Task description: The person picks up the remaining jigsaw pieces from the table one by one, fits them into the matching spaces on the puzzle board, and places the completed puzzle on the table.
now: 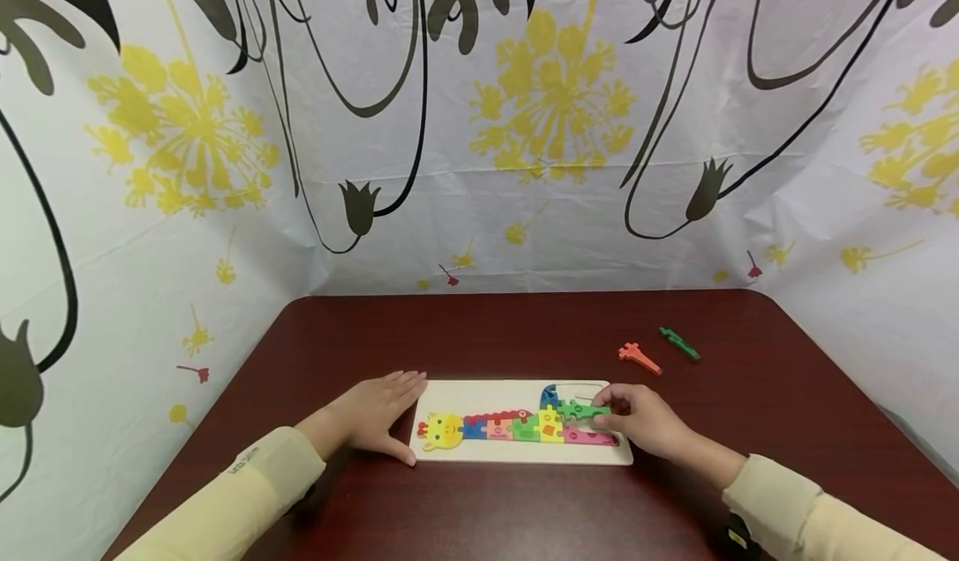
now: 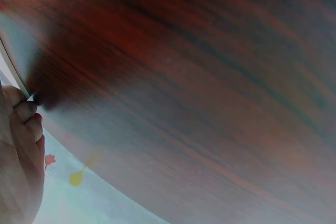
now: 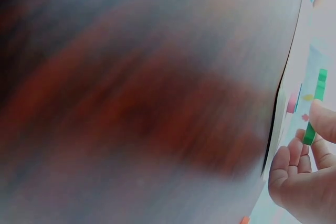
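Observation:
A pale wooden puzzle board (image 1: 479, 394) lies on the table with a colourful giraffe in it, its yellow head (image 1: 445, 433) at the left. Blue, pink, green and yellow pieces line the neck and body, and a pink piece (image 1: 588, 437) fills the lower right. My left hand (image 1: 382, 415) rests against the board's left end, fingers and thumb extended. Over the right part, my right hand (image 1: 648, 419) pinches a green puzzle piece (image 1: 578, 410) between thumb and fingers. In the right wrist view this green piece (image 3: 320, 85) stands tilted, apart from the board.
Beyond the board's right end, an orange piece (image 1: 640, 359) and a dark green piece (image 1: 679, 344) lie loose on the reddish-brown table (image 1: 464, 336). A white patterned cloth (image 1: 449, 145) hangs behind the table and along its sides.

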Available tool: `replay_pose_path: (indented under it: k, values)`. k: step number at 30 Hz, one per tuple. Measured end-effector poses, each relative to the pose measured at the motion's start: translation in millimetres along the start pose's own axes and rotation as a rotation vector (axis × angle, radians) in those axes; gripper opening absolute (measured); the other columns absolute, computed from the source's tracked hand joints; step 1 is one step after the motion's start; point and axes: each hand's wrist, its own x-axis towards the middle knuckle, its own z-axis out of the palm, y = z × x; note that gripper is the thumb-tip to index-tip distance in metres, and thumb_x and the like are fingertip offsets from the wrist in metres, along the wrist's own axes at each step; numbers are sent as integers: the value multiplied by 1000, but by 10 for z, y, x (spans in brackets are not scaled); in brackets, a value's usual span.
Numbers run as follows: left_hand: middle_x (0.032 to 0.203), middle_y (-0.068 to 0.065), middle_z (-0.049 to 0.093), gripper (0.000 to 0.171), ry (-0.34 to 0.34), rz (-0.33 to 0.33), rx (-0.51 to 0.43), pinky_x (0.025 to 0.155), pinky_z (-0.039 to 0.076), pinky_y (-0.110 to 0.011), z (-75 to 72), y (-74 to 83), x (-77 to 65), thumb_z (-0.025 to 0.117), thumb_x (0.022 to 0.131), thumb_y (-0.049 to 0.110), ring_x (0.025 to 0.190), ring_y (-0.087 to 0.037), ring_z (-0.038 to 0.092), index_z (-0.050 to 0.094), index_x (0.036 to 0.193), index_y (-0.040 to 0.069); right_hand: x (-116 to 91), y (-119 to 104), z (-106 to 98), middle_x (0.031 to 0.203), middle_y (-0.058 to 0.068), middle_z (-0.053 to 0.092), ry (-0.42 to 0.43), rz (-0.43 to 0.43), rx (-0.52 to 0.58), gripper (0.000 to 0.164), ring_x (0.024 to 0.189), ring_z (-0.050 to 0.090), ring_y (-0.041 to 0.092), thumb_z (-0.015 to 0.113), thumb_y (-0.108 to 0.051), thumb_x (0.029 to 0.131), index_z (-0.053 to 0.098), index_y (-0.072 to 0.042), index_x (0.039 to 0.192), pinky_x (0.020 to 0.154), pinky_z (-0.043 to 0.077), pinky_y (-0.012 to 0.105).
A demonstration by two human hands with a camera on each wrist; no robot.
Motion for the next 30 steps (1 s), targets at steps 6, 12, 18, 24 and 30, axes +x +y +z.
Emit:
replay_pose_path:
  k: [6,12,18,24,30]
  values:
    - [159,-8,25,119,-6,-3,3,115,21,-39,-4,-3,6,41,72,90,145,-24,21,24,154,6,15,-2,12,81,1,57,-11,3,-4,12,76,50,19,75,-13,85,69,-10,95,62,42,28]
    - [159,-7,25,118,-5,-5,10,115,21,-39,-15,-1,12,41,72,89,145,-23,21,24,154,7,16,-9,24,80,1,57,-6,10,-15,13,76,50,19,77,-14,84,69,-11,94,62,41,29]
    - [158,-8,25,119,-1,-4,14,115,22,-39,-8,-6,13,40,71,90,145,-23,22,25,154,6,14,-22,35,80,0,57,-4,16,-36,13,76,50,18,77,-13,84,69,-11,94,63,42,30]
    - [158,-8,26,119,3,0,12,115,22,-39,-3,-10,7,39,71,91,145,-23,22,25,154,6,19,-36,40,79,0,56,-6,12,-57,13,76,50,18,77,-12,83,69,-11,93,65,42,31]
    - [158,-8,25,120,5,5,14,115,21,-38,3,-13,5,37,70,92,145,-23,21,25,154,6,22,-32,46,78,0,55,-11,9,-71,12,75,50,18,77,-11,83,68,-12,92,65,42,31]
